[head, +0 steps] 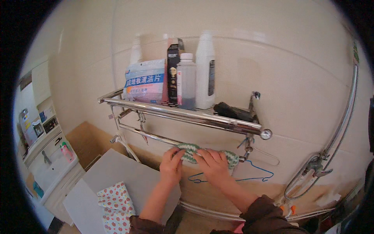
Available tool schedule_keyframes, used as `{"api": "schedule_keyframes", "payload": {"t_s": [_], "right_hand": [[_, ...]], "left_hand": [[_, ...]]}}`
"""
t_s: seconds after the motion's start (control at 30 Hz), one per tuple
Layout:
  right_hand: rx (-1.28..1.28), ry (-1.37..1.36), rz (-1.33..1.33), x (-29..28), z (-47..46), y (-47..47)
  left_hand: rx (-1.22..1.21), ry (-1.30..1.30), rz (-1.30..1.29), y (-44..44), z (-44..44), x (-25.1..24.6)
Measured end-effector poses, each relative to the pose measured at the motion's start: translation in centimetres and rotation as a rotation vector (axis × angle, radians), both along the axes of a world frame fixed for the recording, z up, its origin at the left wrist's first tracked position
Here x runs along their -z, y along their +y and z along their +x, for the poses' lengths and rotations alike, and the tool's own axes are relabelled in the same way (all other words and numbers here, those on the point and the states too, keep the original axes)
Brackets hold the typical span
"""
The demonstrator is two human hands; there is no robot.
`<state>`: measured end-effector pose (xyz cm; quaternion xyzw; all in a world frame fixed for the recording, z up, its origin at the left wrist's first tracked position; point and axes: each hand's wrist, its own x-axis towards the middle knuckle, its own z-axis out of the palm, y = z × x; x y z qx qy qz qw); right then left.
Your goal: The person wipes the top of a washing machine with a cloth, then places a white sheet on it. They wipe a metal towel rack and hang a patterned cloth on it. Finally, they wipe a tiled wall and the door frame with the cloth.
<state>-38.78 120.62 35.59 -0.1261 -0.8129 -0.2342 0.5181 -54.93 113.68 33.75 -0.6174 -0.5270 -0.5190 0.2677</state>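
Observation:
A green-and-white striped cloth (188,150) lies bunched over the lower bar (149,135) of a chrome wall rack. My left hand (171,166) pinches the cloth near its left end. My right hand (211,163) grips it further right, its fingers on the upper side. Part of the cloth shows beyond my right hand, near the bar's right end. Behind and below my hands hangs a blue wire hanger (260,168). A patterned cloth (117,204) rests on a grey flat-topped surface (143,181) at lower left.
Above my hands, the rack's upper shelf (181,112) holds a cleaning-sheet pouch (144,82), a black box (173,70), a clear bottle (186,84), a white bottle (205,70) and a dark item (233,112). A shower hose (347,114) hangs at right; a sink (52,169) stands at far left.

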Motion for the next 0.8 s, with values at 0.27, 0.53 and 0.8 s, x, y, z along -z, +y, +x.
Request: {"api": "schedule_keyframes", "payload": {"t_s": [0.27,0.53,0.8], "right_hand": [[0.004,0.293,-0.093,-2.9,11.1,0.0],[-0.338,0.432,-0.457,2.8,11.3,3.3],[-0.387,0.447,-0.287,-2.0,14.0,0.3]], "left_hand": [[0.223,0.054,0.099,0.7,12.1,-3.1],[0.131,0.058,-0.007,2.8,15.6,0.0],[0.099,0.179,0.196,-1.7,17.1,-4.7]]}}
